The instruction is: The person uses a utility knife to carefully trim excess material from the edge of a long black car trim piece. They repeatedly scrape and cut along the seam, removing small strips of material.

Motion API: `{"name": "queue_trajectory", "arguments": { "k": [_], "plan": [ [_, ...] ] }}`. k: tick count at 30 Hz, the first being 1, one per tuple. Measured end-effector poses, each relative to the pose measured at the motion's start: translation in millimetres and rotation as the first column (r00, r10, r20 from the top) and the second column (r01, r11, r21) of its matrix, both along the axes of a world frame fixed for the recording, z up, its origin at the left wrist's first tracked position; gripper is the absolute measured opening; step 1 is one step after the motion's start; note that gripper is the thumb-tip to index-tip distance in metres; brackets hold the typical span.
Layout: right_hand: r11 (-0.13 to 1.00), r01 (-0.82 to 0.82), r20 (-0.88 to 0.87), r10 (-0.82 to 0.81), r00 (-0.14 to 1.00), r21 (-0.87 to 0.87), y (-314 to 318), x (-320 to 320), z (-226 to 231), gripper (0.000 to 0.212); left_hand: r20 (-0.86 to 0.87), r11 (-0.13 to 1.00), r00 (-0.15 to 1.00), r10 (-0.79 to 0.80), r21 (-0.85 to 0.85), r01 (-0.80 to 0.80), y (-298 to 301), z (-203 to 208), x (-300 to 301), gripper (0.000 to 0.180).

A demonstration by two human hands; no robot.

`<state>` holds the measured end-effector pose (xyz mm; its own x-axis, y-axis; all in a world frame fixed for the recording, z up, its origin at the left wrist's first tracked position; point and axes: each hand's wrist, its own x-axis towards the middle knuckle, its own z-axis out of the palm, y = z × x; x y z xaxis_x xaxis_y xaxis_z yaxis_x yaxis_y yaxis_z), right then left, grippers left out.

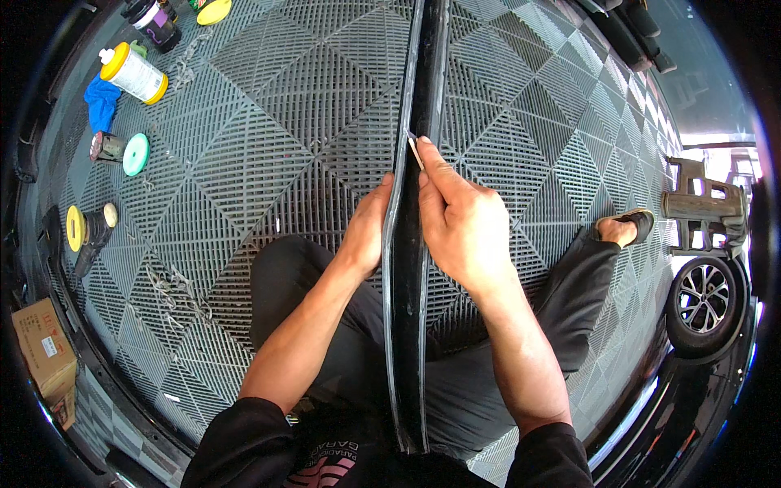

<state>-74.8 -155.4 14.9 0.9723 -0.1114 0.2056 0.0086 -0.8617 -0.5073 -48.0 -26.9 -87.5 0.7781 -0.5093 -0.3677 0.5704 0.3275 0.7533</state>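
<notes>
A long, narrow black trim strip (405,301) with greyish edges runs from my lap away to the top of the view. My left hand (368,228) grips its left edge, the thumb along the rim and the other fingers mostly hidden behind. On the strip's right side, my right hand (470,224) pinches a thin whitish stick or sliver (416,153) between thumb and forefinger. The upper end of that sliver touches the strip's left rim; whether it is a tool or a peeled piece I cannot tell.
Grey grated tiles (277,106) cover the floor. To the left are a yellow-and-white bottle (137,75), a blue cloth (101,104), a mint-green round pad (137,154), a yellow pad (75,228) and a cardboard box (45,346). A car wheel (703,305) stands at right.
</notes>
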Motion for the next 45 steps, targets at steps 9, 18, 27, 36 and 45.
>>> {"name": "queue_trajectory", "arguments": {
  "k": [9, 18, 27, 36, 45],
  "plan": [
    [0.996, -0.059, 0.039, 0.061, 0.997, -0.062, -2.0, 2.9, -3.4, 0.037, 0.002, 0.997, 1.0, -0.002, -0.08, 0.003, -0.2, -10.5, 0.3, 0.052],
    [0.993, -0.113, 0.06, 0.114, 0.992, -0.018, -4.7, -0.2, -3.8, 0.039, 0.005, 1.0, 1.0, 0.005, -0.014, -0.005, 0.2, -5.0, -1.3, 0.051],
    [0.994, -0.087, -0.01, 0.086, 0.996, -0.066, -2.8, -10.1, -1.0, 0.041, 0.025, 0.999, 0.999, -0.026, -0.04, 0.027, 3.0, -9.3, -0.2, 0.052],
    [0.998, -0.055, 0.034, 0.057, 0.998, -0.042, 3.1, -15.9, -7.1, 0.04, 0.011, 1.0, 1.0, -0.009, 0.002, 0.009, -0.1, -2.3, -1.1, 0.054],
    [0.988, -0.113, -0.008, 0.112, 0.994, -0.105, 0.9, -26.2, -7.0, 0.043, 0.006, 1.0, 1.0, 0.007, 0.015, -0.007, 0.4, 0.6, 0.1, 0.05]
  ]
}}
